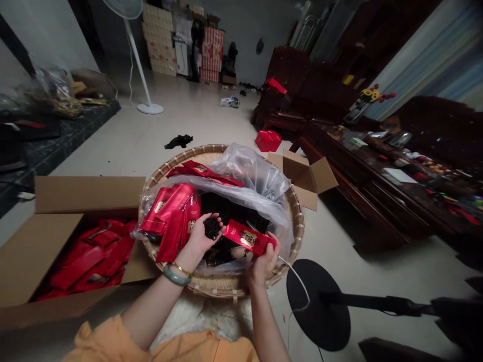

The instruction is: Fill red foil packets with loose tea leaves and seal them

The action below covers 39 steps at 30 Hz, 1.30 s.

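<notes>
My left hand (203, 232) is cupped palm-up around a clump of dark loose tea leaves (212, 227), right beside the mouth of a small red foil pouch (249, 238). My right hand (263, 262) grips that pouch at its lower end. Both hands hover over a clear plastic bag (256, 181) of dark tea (226, 207) lying in a round woven bamboo tray (296, 221). Several more red pouches (169, 211) lie stacked on the tray's left side.
An open cardboard box (45, 246) full of red pouches (86, 261) sits at the left. A smaller open box (305, 176) stands behind the tray. A black fan base (317, 306) with its pole lies at the right. A dark wooden table (377, 191) runs along the right.
</notes>
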Available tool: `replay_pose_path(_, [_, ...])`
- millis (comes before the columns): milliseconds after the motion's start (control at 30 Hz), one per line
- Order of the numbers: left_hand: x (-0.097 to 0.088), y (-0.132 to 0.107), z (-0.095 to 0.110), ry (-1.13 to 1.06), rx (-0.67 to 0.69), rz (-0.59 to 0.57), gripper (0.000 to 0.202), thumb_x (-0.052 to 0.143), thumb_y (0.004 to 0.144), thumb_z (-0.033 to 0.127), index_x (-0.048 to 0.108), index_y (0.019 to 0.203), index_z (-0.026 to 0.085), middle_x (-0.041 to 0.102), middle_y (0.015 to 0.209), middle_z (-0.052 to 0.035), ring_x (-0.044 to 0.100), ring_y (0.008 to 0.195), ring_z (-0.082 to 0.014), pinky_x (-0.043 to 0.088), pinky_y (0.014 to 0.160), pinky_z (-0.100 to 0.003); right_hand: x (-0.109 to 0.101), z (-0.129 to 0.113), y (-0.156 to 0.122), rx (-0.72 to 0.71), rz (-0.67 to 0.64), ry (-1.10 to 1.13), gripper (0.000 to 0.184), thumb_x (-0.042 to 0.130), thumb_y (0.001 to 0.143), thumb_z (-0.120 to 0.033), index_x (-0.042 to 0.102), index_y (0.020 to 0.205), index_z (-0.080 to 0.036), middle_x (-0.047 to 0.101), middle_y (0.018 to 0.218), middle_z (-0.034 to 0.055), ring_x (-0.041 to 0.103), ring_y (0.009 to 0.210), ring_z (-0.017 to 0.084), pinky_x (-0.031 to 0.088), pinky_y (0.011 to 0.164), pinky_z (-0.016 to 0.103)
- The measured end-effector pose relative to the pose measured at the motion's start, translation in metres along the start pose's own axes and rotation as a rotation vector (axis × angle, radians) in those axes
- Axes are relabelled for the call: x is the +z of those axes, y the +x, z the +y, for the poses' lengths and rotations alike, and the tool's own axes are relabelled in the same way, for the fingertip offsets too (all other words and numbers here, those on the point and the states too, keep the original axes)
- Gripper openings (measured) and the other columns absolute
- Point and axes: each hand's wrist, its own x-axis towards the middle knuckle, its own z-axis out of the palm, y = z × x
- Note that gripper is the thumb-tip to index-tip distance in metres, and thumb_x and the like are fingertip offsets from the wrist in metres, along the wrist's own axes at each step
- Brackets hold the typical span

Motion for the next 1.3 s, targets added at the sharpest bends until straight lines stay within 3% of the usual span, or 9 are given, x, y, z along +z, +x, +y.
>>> replay_pose_path(167, [0.000,-0.002,0.001,0.031,0.006,0.015,0.015,0.050,0.082,0.014,0.062,0.073,0.012,0.060,0.058,-0.0044,0.060,0.050,-0.0144,0.057,0.053,-0.031,-0.019,0.000,0.009,0.025,-0.201,-0.070,0.045,0.049,0.083,-0.046,0.052,0.117,-0.018,0.058,0.086,0.0042,0.044,0.051,0.009,0.036,0.043,0.020])
replay_pose_path(500, [-0.005,-0.006,0.016,0.041,0.043,-0.003,0.014,0.050,0.081,0.011,0.060,0.072,0.012,0.061,0.060,-0.0045,0.060,0.051,-0.0145,0.057,0.053,-0.031,-0.048,-0.019,0.025,0.074,-0.726,-0.296,0.021,0.069,0.068,-0.033,0.059,0.077,-0.017,0.063,0.076,0.0020,0.057,0.067,0.015,0.044,0.055,0.023])
replay_pose_path(633, [-0.005,-0.007,0.017,0.046,0.073,-0.009,0.015,0.050,0.081,0.011,0.061,0.071,0.012,0.061,0.060,-0.0049,0.060,0.052,-0.0148,0.057,0.055,-0.031,-0.043,-0.020,0.015,-0.033,-0.850,-0.435,0.017,0.067,0.072,-0.031,0.057,0.073,-0.017,0.062,0.073,0.0006,0.054,0.065,0.014,0.038,0.051,0.021])
replay_pose_path(867, [-0.005,-0.014,0.018,0.079,0.118,-0.041,0.017,0.049,0.081,0.011,0.061,0.069,0.011,0.061,0.058,-0.0047,0.059,0.051,-0.0139,0.056,0.053,-0.029,-0.028,-0.015,0.009,-0.428,-0.851,-0.697,0.011,0.064,0.076,-0.023,0.056,0.068,-0.020,0.057,0.068,0.0003,0.051,0.069,0.017,0.040,0.061,0.025])
replay_pose_path(933, [-0.001,-0.018,0.019,0.085,0.116,-0.067,0.016,0.049,0.081,0.011,0.061,0.069,0.011,0.061,0.058,-0.0047,0.059,0.051,-0.0134,0.056,0.053,-0.027,-0.020,-0.014,0.008,-0.485,-0.830,-0.707,0.004,0.059,0.078,-0.017,0.057,0.077,-0.020,0.059,0.077,0.0027,0.053,0.074,0.018,0.043,0.065,0.028])
replay_pose_path(1000, [0.005,-0.023,0.022,0.090,0.110,-0.092,0.017,0.049,0.081,0.012,0.061,0.069,0.011,0.061,0.058,-0.0047,0.059,0.051,-0.0131,0.055,0.053,-0.026,-0.011,-0.012,0.008,-0.531,-0.812,-0.679,0.023,0.053,0.079,-0.011,0.057,0.101,-0.019,0.060,0.094,0.0070,0.056,0.084,0.020,0.047,0.072,0.031])
replay_pose_path(1100, [0.016,-0.029,0.025,0.121,0.116,-0.122,0.018,0.049,0.082,0.013,0.061,0.070,0.011,0.061,0.058,-0.0048,0.060,0.052,-0.0136,0.056,0.054,-0.028,0.002,-0.013,0.009,-0.625,-0.872,-0.727,0.057,0.047,0.081,-0.009,0.036,0.136,-0.020,0.056,0.115,0.0120,0.058,0.096,0.022,0.050,0.076,0.032])
replay_pose_path(1167, [0.021,-0.030,0.026,0.143,0.112,-0.125,0.018,0.049,0.082,0.013,0.061,0.070,0.011,0.062,0.058,-0.0047,0.060,0.052,-0.0138,0.056,0.054,-0.028,0.009,-0.015,0.009,-0.668,-0.945,-0.839,0.064,0.047,0.083,-0.010,0.028,0.142,-0.025,0.055,0.116,0.0114,0.061,0.091,0.022,0.052,0.068,0.030])
replay_pose_path(1300, [0.021,-0.027,0.024,0.145,0.095,-0.108,0.017,0.049,0.082,0.013,0.061,0.069,0.011,0.061,0.058,-0.0043,0.059,0.052,-0.0133,0.056,0.056,-0.029,0.016,-0.017,0.008,-0.704,-0.956,-0.929,0.062,0.050,0.083,-0.012,0.034,0.141,-0.027,0.058,0.117,0.0102,0.062,0.095,0.023,0.054,0.068,0.030])
